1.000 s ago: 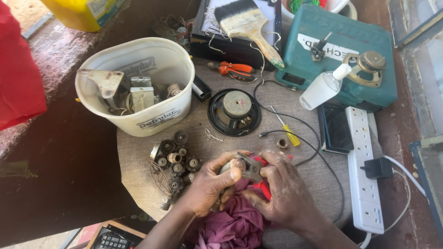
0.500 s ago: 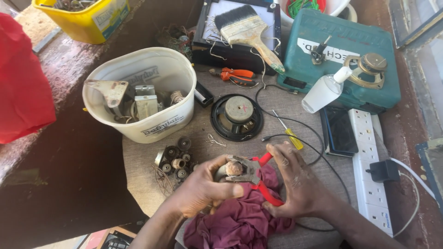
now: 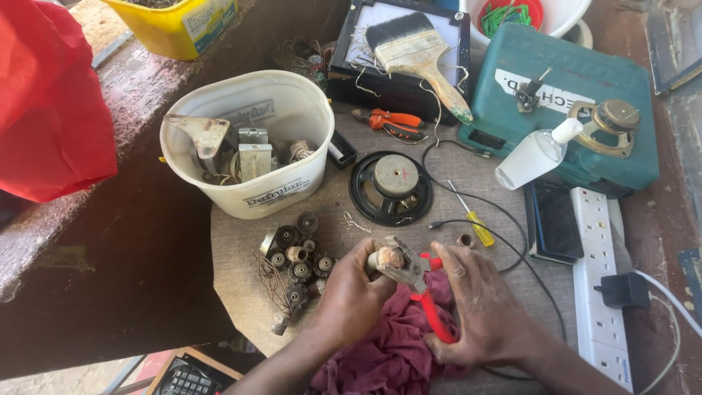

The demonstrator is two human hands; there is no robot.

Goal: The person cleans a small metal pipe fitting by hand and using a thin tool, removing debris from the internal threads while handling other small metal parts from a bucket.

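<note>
Two hands: both work close together at the near edge of the worktop [image 3: 468, 183], above a maroon cloth [image 3: 387, 351].
Left hand [image 3: 351, 292]: the fingers are curled tight round a small round part [image 3: 390, 257], brownish and worn, and lift its end upward so the tool can reach it.
Right hand [image 3: 479, 311]: it is clamped round the red handles of the pliers [image 3: 418, 281]; the metal nose lies against the small round part, but whether it bites the part I cannot tell.
Cloth: it lies bunched under both hands, probably to catch bits and to protect the surface.
White tub [image 3: 252, 143]: it stands to the left on the worktop and holds a metal bracket, a grey block-shaped part and a small coil of pale wire.
Pile of small motors [image 3: 296, 260]: dark round pieces in a loose heap just beside the left hand, easy to reach.
Speaker [image 3: 391, 186]: black, it lies flat behind the hands with its magnet side up.
Teal tool case [image 3: 559, 110]: closed; a white squeeze bottle [image 3: 537, 155] and a brass-coloured round part rest on its lid.
Yellow tub [image 3: 179, 22]: far left on the ledge; its contents are not clear.
Power strip [image 3: 599, 285]: white, along the right edge, with a black plug in it.
</note>
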